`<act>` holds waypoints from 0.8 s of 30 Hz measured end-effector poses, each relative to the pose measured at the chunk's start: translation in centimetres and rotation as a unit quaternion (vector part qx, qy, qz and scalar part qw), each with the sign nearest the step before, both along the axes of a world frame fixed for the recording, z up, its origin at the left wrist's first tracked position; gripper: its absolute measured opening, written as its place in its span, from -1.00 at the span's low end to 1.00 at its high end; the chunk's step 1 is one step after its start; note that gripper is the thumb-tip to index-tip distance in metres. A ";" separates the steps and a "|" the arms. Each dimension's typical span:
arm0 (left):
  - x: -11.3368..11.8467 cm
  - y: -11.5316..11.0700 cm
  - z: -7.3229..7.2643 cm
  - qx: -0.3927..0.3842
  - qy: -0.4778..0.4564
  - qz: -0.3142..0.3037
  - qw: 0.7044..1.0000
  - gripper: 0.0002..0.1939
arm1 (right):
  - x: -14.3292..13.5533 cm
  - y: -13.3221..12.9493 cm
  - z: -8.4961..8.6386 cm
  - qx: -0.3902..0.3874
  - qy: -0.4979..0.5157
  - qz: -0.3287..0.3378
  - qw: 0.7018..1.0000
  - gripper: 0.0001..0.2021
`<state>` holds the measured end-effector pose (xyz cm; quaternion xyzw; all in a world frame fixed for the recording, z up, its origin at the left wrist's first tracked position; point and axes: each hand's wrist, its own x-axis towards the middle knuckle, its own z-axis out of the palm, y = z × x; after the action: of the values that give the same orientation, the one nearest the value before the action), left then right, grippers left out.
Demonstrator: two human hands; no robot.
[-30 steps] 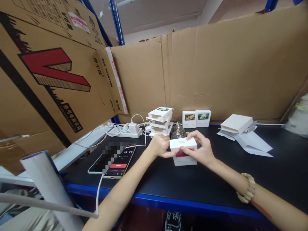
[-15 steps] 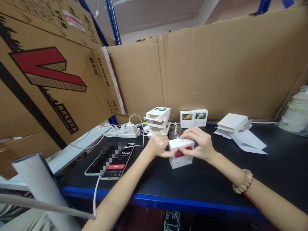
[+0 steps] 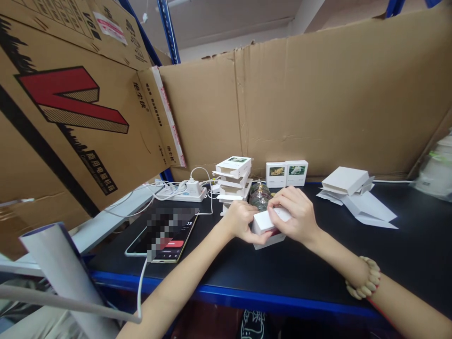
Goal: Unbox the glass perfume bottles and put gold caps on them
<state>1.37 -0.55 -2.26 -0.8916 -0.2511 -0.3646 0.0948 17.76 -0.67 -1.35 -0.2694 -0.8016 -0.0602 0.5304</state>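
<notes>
A small white box [image 3: 263, 222] with a red picture on its front stands near the middle of the black table. My left hand [image 3: 244, 223] grips its left side, thumb across the front. My right hand [image 3: 294, 215] holds the box from the right, its fingers over the top and partly hiding the picture. Just behind the box is a round glass object [image 3: 260, 195] with a gold-coloured top. A stack of white boxes [image 3: 233, 165] rises behind my left hand, and two white boxes with flower pictures [image 3: 286, 174] stand upright at the back.
Two phones [image 3: 173, 252] lie on the left, beside a white power strip [image 3: 192, 192] with cables. Folded white cartons [image 3: 348, 181] rest at the back right, with a plastic-wrapped container [image 3: 438, 172] beyond. Cardboard [image 3: 318, 103] walls the back. A grey-white roll [image 3: 61, 268] stands at lower left.
Both hands have shifted slightly right and closer around the box. My right fingers now cover more of its top, and less of the red picture shows.
</notes>
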 end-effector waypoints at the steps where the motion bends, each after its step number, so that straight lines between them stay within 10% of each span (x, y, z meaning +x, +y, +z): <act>1: 0.1 0.0 0.0 -0.014 0.004 -0.007 1.000 -0.60 | 0.0 -0.1 0.0 0.011 0.002 -0.005 1.000 -0.85; 10: 0.7 -0.3 -0.7 -0.169 0.042 0.010 0.985 -0.67 | 0.1 -0.2 0.1 0.019 -0.006 0.024 1.000 -0.87; 24: 0.5 0.1 -1.0 -0.131 0.079 0.040 0.987 -0.62 | -0.1 0.0 -0.1 0.018 0.031 0.037 0.999 -0.91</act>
<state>1.83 -0.42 -3.22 -0.9118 -0.3238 -0.2524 0.0111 17.67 -0.66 -1.49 -0.2316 -0.7930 -0.0469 0.5615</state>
